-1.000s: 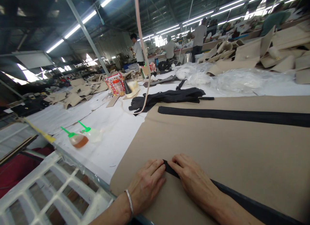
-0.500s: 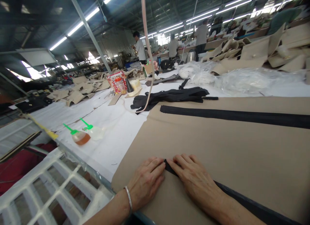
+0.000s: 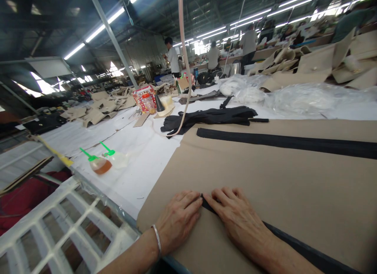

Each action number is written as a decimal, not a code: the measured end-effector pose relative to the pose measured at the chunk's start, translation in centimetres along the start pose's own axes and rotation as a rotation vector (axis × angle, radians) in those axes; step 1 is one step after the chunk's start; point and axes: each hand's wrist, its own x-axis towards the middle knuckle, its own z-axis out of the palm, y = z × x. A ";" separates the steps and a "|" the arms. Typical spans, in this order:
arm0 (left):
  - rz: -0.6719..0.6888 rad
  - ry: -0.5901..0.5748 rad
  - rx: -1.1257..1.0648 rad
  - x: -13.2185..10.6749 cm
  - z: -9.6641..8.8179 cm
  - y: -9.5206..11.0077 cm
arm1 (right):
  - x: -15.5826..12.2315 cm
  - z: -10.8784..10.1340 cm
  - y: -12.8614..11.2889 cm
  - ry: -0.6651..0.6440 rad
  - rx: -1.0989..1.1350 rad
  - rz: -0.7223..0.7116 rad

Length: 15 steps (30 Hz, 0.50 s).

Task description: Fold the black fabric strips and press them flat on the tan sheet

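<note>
A large taupe sheet (image 3: 165, 179) lies over the table's near right side. A narrow black strip (image 3: 297, 242) runs along its near edge, passing beneath my right hand. My left hand (image 3: 181, 215), a silver bangle at its wrist, has its fingers closed together at the strip's left end. My right hand (image 3: 235, 211) presses just beside it, thumb and curled fingers on the strip. Both sets of fingertips almost meet there, and they cover the exact grip. Farther back on the same sheet lies a second, wider black strip (image 3: 279, 142).
Behind the sheet sit a heap of black strips (image 3: 209, 116) and clear plastic bags (image 3: 303, 99). Two green-nozzled bottles (image 3: 100, 165) rest on the white table. A pale hose (image 3: 185, 61) hangs down. At lower left is a white slatted frame (image 3: 59, 230). People stand far back.
The view has shifted slightly, so the surroundings appear a little farther right. My hands keep their place on the strip, with hardly any visible movement.
</note>
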 end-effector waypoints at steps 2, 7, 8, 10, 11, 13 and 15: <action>0.003 -0.001 0.008 0.0 0.0 -0.1 | 0.0 0.2 0.0 -0.011 -0.013 -0.005; 0.013 -0.008 0.069 -0.1 0.1 -0.5 | -0.1 0.9 -0.1 0.016 -0.083 -0.017; 0.035 -0.014 0.079 -0.1 0.1 -0.6 | -0.1 0.9 -0.1 0.026 -0.090 -0.015; 0.086 -0.026 0.095 0.1 0.0 -0.8 | -0.1 0.8 -0.1 0.033 -0.078 -0.009; 0.111 -0.030 0.106 0.2 -0.1 -0.9 | 0.0 0.6 0.0 0.035 -0.064 0.002; 0.158 -0.041 0.133 0.4 -0.3 -1.1 | 0.1 0.3 0.2 0.039 -0.035 0.036; 0.192 -0.071 0.153 0.7 -0.4 -1.3 | 0.0 0.0 0.6 0.036 -0.012 0.062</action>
